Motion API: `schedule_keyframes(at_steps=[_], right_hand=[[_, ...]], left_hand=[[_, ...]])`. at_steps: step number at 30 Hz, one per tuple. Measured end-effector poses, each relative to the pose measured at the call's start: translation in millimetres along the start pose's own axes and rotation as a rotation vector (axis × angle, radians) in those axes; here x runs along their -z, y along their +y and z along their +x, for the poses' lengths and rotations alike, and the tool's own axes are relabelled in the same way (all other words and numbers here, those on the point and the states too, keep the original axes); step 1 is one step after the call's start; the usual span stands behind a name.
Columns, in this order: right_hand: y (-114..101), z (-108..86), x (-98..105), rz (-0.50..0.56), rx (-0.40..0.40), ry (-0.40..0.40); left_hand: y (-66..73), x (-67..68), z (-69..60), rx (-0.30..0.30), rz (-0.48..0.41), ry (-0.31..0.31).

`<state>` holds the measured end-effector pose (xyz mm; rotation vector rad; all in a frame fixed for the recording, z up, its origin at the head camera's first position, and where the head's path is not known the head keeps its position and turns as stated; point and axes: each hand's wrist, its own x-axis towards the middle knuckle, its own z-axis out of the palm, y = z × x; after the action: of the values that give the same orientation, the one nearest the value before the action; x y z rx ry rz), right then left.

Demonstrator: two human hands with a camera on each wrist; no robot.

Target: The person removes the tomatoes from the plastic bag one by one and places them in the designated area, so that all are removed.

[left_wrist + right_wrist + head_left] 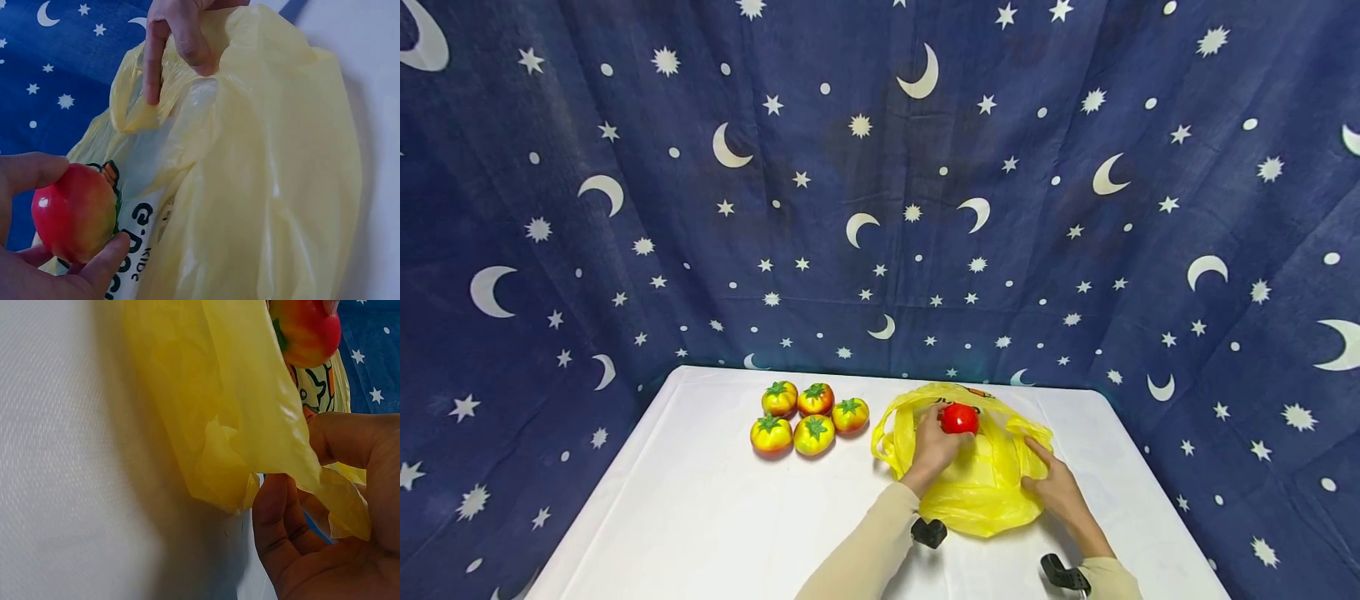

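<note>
A shiny red toy tomato (960,418) is gripped between the thumb and fingers of my left hand (934,446), above the mouth of a yellow plastic bag (985,512). In the left wrist view, yellow-green tints one side of the tomato (75,212). My right hand (1060,487) pinches the bag's right edge near a handle. The right wrist view has the thin plastic of the bag (169,394) running between that hand's thumb and fingers. Dark print shows on the bag's far side. Whatever lies deeper inside the bag is hidden.
Left of the bag, several yellow-and-red toy tomatoes (813,433) with green leafy tops sit in a cluster on the white table (700,517). A dark blue curtain (820,217) with moons and stars hangs behind and beside the table.
</note>
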<state>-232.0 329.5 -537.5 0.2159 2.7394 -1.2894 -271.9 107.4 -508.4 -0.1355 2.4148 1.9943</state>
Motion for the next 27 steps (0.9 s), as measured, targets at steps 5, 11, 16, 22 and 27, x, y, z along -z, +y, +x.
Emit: schedule_keyframes(at_steps=[5, 11, 16, 22, 27], right_hand=[[-1.3, 2.1, 0.6, -0.006, 0.015, 0.002], [-0.5, 2.6, -0.3, -0.007, -0.005, -0.007], [0.4, 1.9, -2.0, -0.011, -0.019, -0.015], [-0.1, 1.1, -2.3, -0.002, -0.015, -0.011], [-0.8, 1.2, -2.3, 0.012, -0.020, -0.014]], left_hand=[[5.6, 8.8, -3.4, -0.018, 0.010, -0.009], [10.6, 21.9, -9.4, -0.068, 0.011, -0.024], [11.5, 30.7, -13.6, -0.062, 0.010, -0.042], [13.8, 36.8, -16.9, -0.077, 0.021, -0.069], [17.2, 44.9, -22.6, -0.108, -0.006, -0.116]])
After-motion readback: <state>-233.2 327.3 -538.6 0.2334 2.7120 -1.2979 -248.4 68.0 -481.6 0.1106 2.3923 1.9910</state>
